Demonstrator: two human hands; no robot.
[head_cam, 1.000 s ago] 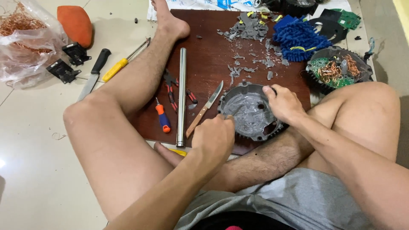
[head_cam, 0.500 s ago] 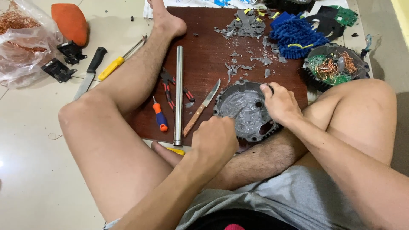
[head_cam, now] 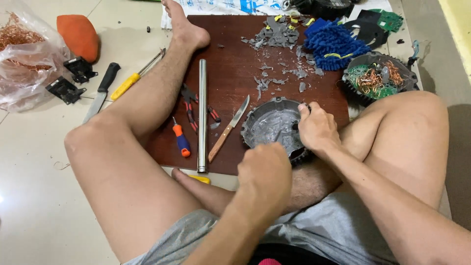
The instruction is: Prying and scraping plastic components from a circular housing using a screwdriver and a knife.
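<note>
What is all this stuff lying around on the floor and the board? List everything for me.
Board: one, dark brown, on the floor.
Round housing: one, grey, on the board.
Knife: one, wooden handle, left of the housing.
Metal rod: one, silver, on the board.
Screwdriver: one, orange and blue.
Pliers: red and black.
Mitt: one, blue.
Copper wire bag: one, clear.
Left hand: a fist over the housing's near edge.
Right hand: gripping the housing's rim.

Knife (head_cam: 228, 130), screwdriver (head_cam: 181, 140), steel tube (head_cam: 202, 115).
</note>
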